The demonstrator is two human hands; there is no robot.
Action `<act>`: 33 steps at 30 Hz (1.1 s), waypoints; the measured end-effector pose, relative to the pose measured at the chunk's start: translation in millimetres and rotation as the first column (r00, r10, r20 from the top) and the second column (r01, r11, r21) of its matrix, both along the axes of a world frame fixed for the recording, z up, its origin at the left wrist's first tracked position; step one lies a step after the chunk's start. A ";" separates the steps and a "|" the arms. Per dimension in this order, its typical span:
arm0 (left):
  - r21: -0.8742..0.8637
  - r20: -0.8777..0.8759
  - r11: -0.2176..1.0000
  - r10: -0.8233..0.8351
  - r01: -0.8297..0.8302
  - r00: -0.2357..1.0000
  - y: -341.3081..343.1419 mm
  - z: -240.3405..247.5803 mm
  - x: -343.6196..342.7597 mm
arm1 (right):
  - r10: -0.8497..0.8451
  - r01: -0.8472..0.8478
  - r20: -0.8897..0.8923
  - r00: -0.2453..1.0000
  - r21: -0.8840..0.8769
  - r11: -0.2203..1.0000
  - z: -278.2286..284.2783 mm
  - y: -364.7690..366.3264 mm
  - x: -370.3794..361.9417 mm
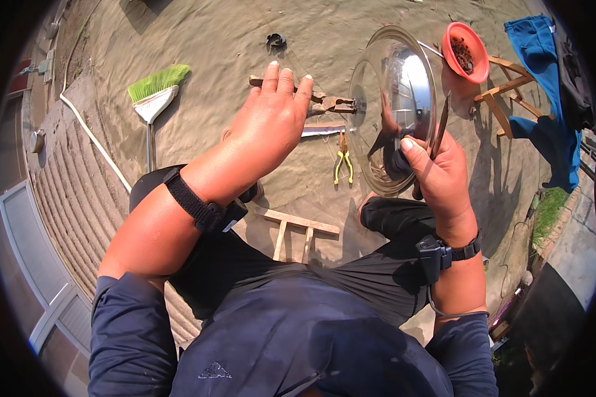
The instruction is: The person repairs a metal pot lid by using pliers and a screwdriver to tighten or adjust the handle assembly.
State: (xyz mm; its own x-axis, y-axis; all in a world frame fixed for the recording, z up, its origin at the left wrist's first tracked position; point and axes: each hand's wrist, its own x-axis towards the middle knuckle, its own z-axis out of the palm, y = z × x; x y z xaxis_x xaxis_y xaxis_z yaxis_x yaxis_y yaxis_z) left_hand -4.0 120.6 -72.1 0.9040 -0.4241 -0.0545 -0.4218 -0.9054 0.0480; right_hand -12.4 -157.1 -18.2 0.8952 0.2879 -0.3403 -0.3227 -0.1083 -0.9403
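My right hand (pixel 442 172) grips a shiny pot lid (pixel 415 86) by its dark knob, the lid tilted up on edge. A slim dark rod (pixel 443 122) runs between the thumb and fingers of that hand; its kind is unclear. My left hand (pixel 271 119) is stretched out, fingers straight, above old rusty pliers (pixel 334 104) lying on the ground sheet. The hand hides part of these pliers, and whether it touches them I cannot tell. Between my feet lie yellow-handled pliers (pixel 343 165). Just beyond them is a flat, light strip (pixel 323 130).
A green-bristled broom (pixel 155 89) lies at the left, beside a pale hose (pixel 98 139). At the far right, a red bowl (pixel 455 69) holds brown bits near a wooden stool (pixel 503 89) with blue cloth (pixel 533 49). A wooden frame (pixel 301 221) lies between my legs.
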 end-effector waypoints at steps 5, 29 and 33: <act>0.002 0.032 1.000 0.008 -0.008 0.999 2.8 -4.9 -0.9 | -0.017 0.015 -0.040 0.999 -0.063 0.998 14.3 12.8 -2.2; 0.021 0.082 0.994 -0.111 0.110 0.990 18.9 -8.2 -0.1 | 0.033 -0.032 0.014 0.999 -0.058 0.998 0.7 1.6 -0.7; -0.102 0.036 0.993 -0.060 0.063 0.998 20.3 -17.6 -1.3 | 0.028 -0.027 0.023 0.999 -0.039 0.999 3.8 -0.8 -0.5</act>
